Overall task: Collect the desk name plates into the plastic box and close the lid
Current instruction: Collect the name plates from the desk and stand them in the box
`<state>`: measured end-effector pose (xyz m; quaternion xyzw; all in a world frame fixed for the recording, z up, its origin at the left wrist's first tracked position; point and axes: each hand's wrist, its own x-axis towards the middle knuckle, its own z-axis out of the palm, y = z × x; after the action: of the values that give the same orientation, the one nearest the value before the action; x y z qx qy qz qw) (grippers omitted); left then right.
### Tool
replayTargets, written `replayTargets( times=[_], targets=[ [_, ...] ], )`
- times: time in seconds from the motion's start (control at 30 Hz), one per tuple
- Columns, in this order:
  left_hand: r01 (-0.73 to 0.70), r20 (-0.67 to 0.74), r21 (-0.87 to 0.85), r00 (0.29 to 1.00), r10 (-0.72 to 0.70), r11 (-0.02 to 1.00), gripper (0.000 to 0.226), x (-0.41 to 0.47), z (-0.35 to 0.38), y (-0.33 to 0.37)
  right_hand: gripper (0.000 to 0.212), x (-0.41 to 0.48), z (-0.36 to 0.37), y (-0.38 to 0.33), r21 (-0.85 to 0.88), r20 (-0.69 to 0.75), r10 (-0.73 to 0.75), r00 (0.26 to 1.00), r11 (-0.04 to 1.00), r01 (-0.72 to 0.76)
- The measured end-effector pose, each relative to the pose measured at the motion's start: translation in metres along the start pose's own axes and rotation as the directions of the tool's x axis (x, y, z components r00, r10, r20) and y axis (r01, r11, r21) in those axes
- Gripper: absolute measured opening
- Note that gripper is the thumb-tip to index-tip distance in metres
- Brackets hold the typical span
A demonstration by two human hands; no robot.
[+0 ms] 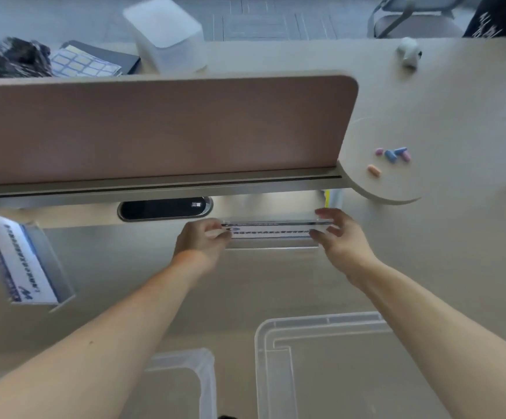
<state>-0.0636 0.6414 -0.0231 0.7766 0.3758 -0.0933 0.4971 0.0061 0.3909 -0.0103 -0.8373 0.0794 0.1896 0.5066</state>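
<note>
A clear acrylic name plate [271, 232] with a white and blue printed card stands near the desk's back edge. My left hand [202, 241] pinches its left end and my right hand [341, 237] grips its right end. A second name plate [25, 261] lies tilted at the far left of the desk. The clear plastic box [264, 358] sits open at the front right, under my right forearm. A clear lid [206, 376] lies to the left of the box, partly out of view at the bottom.
A pinkish desk divider [161, 128] runs across the back, with a black cable slot [164, 208] beneath it. Coloured capsule-like pieces [392, 157] lie on the round table to the right. Beyond the divider are a white bin [167, 34] and a sticker sheet [84, 66].
</note>
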Motion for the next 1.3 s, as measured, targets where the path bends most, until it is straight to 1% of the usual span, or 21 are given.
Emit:
replayTargets(
  times=[0.07, 0.13, 0.2, 0.3, 0.43, 0.53, 0.6, 0.67, 0.73, 0.77, 0.83, 0.87, 0.93, 1.0, 1.07, 1.1, 1.13, 1.2, 1.23, 1.27, 1.3],
  targets=[
    [-0.045, -0.017, -0.031, 0.999, 0.044, 0.999, 0.013, 0.006, -0.005, -0.001, 0.016, 0.002, 0.007, 0.005, -0.055, 0.008, -0.032, 0.999, 0.998, 0.033],
    [-0.054, -0.025, -0.091, 0.998, 0.052, 0.994, 0.013, 0.006, -0.008, -0.002, 0.01, 0.0, 0.014, 0.008, -0.103, 0.007, -0.081, 0.997, 0.991, 0.081],
    [-0.059, -0.028, -0.116, 0.998, 0.056, 0.991, 0.011, 0.004, -0.013, -0.005, 0.01, -0.004, 0.019, 0.009, -0.125, -0.019, -0.118, 0.993, 0.985, 0.115],
    [-0.1, -0.028, -0.141, 0.995, 0.097, 0.985, 0.011, -0.007, -0.028, -0.005, 0.014, -0.013, 0.016, -0.001, -0.105, -0.059, -0.162, 0.985, 0.982, 0.155],
    [-0.178, -0.034, -0.15, 0.984, 0.175, 0.973, 0.007, -0.043, -0.068, 0.023, 0.025, -0.041, 0.001, -0.042, -0.058, -0.063, -0.223, 0.973, 0.974, 0.22],
    [-0.266, -0.052, -0.145, 0.964, 0.261, 0.953, 0.02, -0.082, -0.108, 0.056, 0.015, -0.076, -0.012, -0.086, 0.019, -0.07, -0.284, 0.956, 0.958, 0.286],
    [-0.357, -0.073, -0.13, 0.934, 0.35, 0.925, 0.018, -0.112, -0.14, 0.078, 0.006, -0.103, -0.024, -0.12, 0.06, -0.065, -0.357, 0.932, 0.931, 0.361],
    [-0.45, -0.088, -0.116, 0.893, 0.442, 0.886, 0.008, -0.146, -0.172, 0.1, 0.007, -0.133, -0.034, -0.155, 0.13, -0.091, -0.418, 0.904, 0.895, 0.427],
    [-0.529, -0.122, -0.118, 0.848, 0.516, 0.84, 0.019, -0.176, -0.2, 0.12, 0.005, -0.163, -0.042, -0.188, 0.234, -0.145, -0.47, 0.871, 0.839, 0.492],
    [-0.563, -0.133, -0.13, 0.826, 0.548, 0.816, 0.019, -0.191, -0.212, 0.129, 0.012, -0.179, -0.045, -0.205, 0.276, -0.18, -0.493, 0.851, 0.805, 0.525],
    [-0.605, -0.123, -0.159, 0.796, 0.593, 0.78, 0.012, -0.218, -0.233, 0.14, 0.009, -0.207, -0.052, -0.229, 0.368, -0.216, -0.532, 0.819, 0.732, 0.573],
    [-0.626, -0.114, -0.175, 0.78, 0.616, 0.76, 0.013, -0.231, -0.242, 0.143, 0.01, -0.221, -0.055, -0.238, 0.397, -0.223, -0.551, 0.804, 0.702, 0.591],
    [-0.679, -0.129, -0.184, 0.733, 0.667, 0.711, 0.019, -0.261, -0.255, 0.147, 0.023, -0.247, -0.058, -0.251, 0.411, -0.238, -0.584, 0.776, 0.663, 0.626],
    [-0.706, -0.155, -0.178, 0.708, 0.689, 0.685, 0.021, -0.285, -0.263, 0.145, 0.025, -0.272, -0.058, -0.256, 0.44, -0.26, -0.607, 0.751, 0.618, 0.651],
    [-0.723, -0.182, -0.148, 0.69, 0.7, 0.675, 0.012, -0.306, -0.269, 0.139, 0.025, -0.296, -0.057, -0.257, 0.468, -0.276, -0.621, 0.734, 0.58, 0.667],
    [-0.733, -0.199, -0.118, 0.679, 0.707, 0.67, 0.009, -0.315, -0.272, 0.135, 0.024, -0.307, -0.057, -0.256, 0.474, -0.289, -0.62, 0.73, 0.569, 0.672],
    [-0.752, -0.228, -0.048, 0.649, 0.726, 0.658, 0.021, -0.324, -0.275, 0.132, 0.022, -0.317, -0.057, -0.255, 0.483, -0.297, -0.621, 0.726, 0.558, 0.675],
    [-0.774, -0.232, 0.239, 0.541, 0.809, 0.586, 0.052, -0.344, -0.28, 0.131, 0.017, -0.335, -0.056, -0.252, 0.483, -0.282, -0.643, 0.712, 0.546, 0.684],
    [-0.751, -0.186, 0.406, 0.49, 0.852, 0.52, 0.063, -0.354, -0.281, 0.133, 0.013, -0.339, -0.054, -0.247, 0.48, -0.269, -0.655, 0.706, 0.544, 0.688],
    [-0.722, -0.096, 0.537, 0.461, 0.882, 0.436, 0.068, -0.364, -0.282, 0.136, 0.011, -0.346, -0.051, -0.243, 0.473, -0.254, -0.656, 0.711, 0.557, 0.683],
    [-0.702, -0.005, 0.608, 0.463, 0.886, 0.37, 0.068, -0.374, -0.28, 0.141, 0.011, -0.35, -0.047, -0.241, 0.443, -0.243, -0.661, 0.71, 0.576, 0.687]
  ],
)
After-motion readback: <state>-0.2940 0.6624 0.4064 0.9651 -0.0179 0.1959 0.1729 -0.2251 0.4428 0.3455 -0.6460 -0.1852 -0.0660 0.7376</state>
